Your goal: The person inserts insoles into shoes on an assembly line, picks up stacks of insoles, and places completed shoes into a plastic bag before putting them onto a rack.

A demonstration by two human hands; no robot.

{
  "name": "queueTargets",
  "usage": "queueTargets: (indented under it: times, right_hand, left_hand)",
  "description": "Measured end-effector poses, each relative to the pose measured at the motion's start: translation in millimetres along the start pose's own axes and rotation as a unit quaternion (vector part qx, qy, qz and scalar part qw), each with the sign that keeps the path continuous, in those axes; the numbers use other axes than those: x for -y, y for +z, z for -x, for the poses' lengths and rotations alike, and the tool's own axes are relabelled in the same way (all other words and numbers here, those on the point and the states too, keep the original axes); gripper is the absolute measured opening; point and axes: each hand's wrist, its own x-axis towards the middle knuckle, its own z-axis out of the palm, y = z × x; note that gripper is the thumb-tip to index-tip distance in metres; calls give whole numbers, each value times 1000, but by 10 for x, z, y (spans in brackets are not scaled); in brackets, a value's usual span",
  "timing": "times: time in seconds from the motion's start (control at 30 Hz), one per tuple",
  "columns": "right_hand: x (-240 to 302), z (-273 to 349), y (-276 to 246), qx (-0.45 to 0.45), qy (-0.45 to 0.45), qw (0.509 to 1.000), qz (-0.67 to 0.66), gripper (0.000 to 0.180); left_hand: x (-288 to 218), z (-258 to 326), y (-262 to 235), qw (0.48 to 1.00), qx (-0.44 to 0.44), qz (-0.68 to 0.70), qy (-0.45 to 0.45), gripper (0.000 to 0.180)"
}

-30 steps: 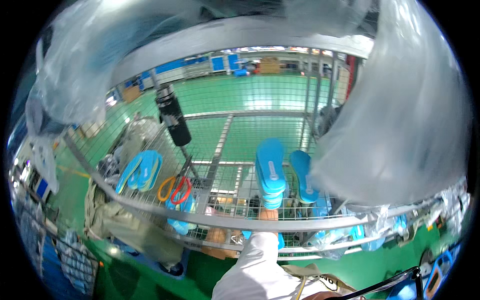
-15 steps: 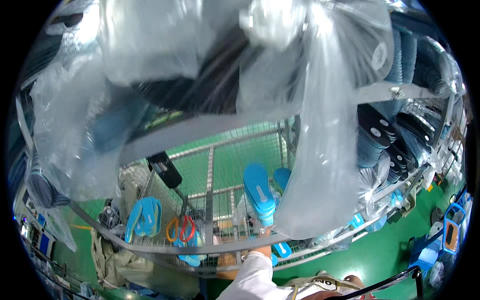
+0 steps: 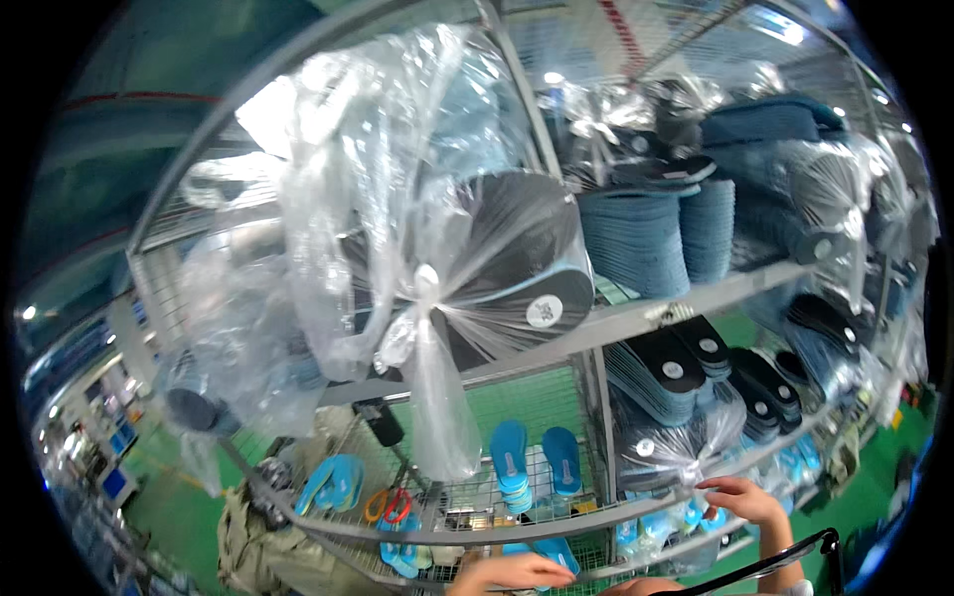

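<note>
My left hand [image 3: 519, 571] is at the bottom edge, palm down, fingers stretched to the right and holding nothing. Close by it are loose blue insoles [image 3: 555, 552] on the lowest level. My right hand [image 3: 743, 499] is lifted to the right, its fingers apart and pointing left, near the front rail and beneath a clear bag of dark insoles [image 3: 651, 444]. Beyond the hands, a stack of bright blue insoles [image 3: 511, 462] stands on the wire shelf beside another blue stack [image 3: 562, 462]. Neither hand touches these stacks.
A large tied plastic bag of black insoles [image 3: 517, 268] hangs over the upper shelf edge. Tall grey-blue insole stacks [image 3: 636, 238] stand right of it. Orange and red scissors handles [image 3: 397, 507] hang by the rack's front rail [image 3: 447, 537]. Beige cloth [image 3: 263, 536] lies lower left.
A hand in a white sleeve was at the bright blue stack; now that stack stands free and both hands are drawn back. The view has tilted up and shows more of the rack.
</note>
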Motion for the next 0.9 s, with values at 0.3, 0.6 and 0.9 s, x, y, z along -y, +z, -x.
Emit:
queueTargets:
  times: [0.3,0.6,0.9]
  right_hand:
    - [1162,150,-614,11,-288,934,212,33]
    - [2729,-69,632,-79,-719,562,402,46]
    - [3260,-680,1298,-299,-664,490,479,58]
  left_hand:
    - [-2391,1457,-358,393,-811,-248,355,14]
    - [-3516,1351,-1808,310,-859,-395,100,54]
    - [-3761,1583,-1687,472,-767,-195,390,20]
